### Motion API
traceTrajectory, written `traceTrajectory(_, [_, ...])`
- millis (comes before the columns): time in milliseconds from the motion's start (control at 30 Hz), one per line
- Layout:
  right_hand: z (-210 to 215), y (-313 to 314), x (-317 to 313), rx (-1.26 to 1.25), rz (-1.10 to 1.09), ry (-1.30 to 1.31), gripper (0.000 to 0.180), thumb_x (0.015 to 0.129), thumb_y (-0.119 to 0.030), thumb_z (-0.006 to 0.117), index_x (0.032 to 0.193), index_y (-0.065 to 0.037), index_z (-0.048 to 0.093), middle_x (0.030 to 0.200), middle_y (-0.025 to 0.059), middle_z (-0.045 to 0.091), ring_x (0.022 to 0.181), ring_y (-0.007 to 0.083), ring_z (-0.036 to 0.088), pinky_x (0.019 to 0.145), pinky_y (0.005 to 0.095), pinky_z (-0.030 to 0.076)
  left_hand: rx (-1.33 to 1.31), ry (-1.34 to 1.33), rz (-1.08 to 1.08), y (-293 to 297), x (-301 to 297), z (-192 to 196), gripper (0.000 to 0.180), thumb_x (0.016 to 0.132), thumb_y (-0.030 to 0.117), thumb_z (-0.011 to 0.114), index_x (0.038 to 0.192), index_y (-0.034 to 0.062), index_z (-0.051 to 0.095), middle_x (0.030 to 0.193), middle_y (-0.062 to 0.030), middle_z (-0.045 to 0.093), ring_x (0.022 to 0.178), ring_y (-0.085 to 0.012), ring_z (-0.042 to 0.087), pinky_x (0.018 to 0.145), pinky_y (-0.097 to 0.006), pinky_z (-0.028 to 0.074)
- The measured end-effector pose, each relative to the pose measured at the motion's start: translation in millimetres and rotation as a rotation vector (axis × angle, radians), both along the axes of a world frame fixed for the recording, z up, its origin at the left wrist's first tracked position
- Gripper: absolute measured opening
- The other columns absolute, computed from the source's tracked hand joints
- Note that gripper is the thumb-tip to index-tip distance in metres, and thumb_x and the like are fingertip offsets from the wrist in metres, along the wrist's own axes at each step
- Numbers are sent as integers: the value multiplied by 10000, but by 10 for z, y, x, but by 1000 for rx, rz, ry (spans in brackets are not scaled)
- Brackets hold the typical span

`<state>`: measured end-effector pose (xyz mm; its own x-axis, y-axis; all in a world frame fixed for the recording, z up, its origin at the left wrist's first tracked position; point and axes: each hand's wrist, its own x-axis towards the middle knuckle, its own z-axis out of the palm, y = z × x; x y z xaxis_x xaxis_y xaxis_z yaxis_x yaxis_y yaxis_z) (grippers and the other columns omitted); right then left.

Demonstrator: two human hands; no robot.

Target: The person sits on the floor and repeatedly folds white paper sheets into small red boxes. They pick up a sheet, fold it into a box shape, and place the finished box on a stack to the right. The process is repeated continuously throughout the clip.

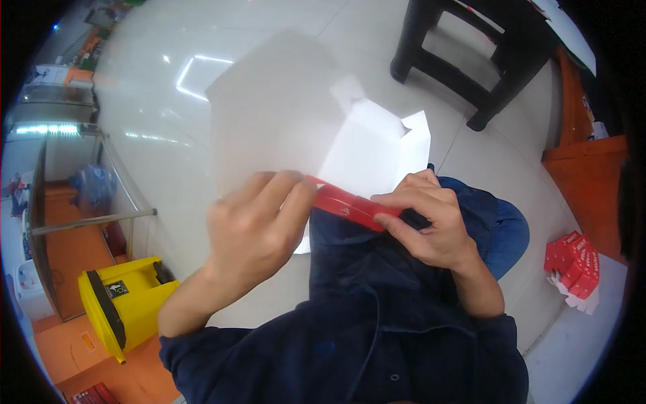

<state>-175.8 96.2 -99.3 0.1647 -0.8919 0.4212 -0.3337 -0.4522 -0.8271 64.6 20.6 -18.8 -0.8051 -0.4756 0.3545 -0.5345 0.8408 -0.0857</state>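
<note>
A partly folded cardboard box [369, 145], white inside and red outside, rests over my lap with its flaps standing up at the far side. Its near red wall [350, 207] faces me. My left hand [259, 215] is closed, fingertips pinching the left end of that wall. On the right end, my right hand [434, 219] grips with the thumb on the red face and the fingers behind, partly hidden. A large pale panel [269, 108] spreads out at the far left of the box, smeared and hard to make out.
A black stool [457, 77] stands at the far right on the tiled floor. Several red boxes [572, 266] sit stacked at the right. To the left are a yellow bin [131, 299] with a black edge and a metal rail [94, 221]. An orange cabinet [585, 182] stands at the right rim.
</note>
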Motion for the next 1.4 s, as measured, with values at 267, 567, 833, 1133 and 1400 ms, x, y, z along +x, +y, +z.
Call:
traceTrajectory(267, [-6, 10, -36, 74, 7, -71, 234, 834, -58, 774, 1066, -76, 759, 812, 71, 704, 732, 201, 614, 780, 349, 411, 11, 3, -78, 2, -35, 1, 195, 737, 73, 721, 922, 80, 662, 898, -14, 665, 745, -176, 655, 508, -280, 476])
traceTrajectory(567, [130, -66, -92, 193, 210, -119, 239, 788, -13, 801, 1023, 3, 758, 861, 121, 738, 760, 222, 667, 794, 333, 453, 360, -248, -135, 31, -179, 363, 213, 709, 4, 719, 915, 44, 679, 920, -59, 703, 803, -212, 689, 627, -328, 562])
traceTrajectory(833, [78, 31, -154, 200, -30, -385, 309, 796, -3, 779, 1102, 20, 737, 872, 138, 723, 777, 244, 664, 781, 334, 467, 208, -32, -169, 38, -391, 147, 512, 713, 66, 788, 1196, -27, 648, 1108, -158, 681, 1042, -316, 675, 840, -389, 561])
traceTrajectory(1133, [148, 66, -346, -51, -125, 41, 326, 819, -55, 787, 1134, 9, 734, 846, 96, 677, 779, 232, 612, 801, 336, 426, 101, 51, -372, -183, -655, -125, 419, 763, 60, 692, 1163, -55, 655, 1108, -157, 676, 1048, -280, 663, 794, -344, 538])
traceTrajectory(1400, [90, 190, -558, -63, -179, 279, 388, 827, -288, 810, 1137, -68, 733, 989, 85, 679, 1032, 241, 650, 1134, 546, 326, 242, 131, -380, -253, -732, -295, 507, 665, 12, 778, 1153, -49, 652, 1148, -175, 675, 1049, -335, 673, 862, -389, 568])
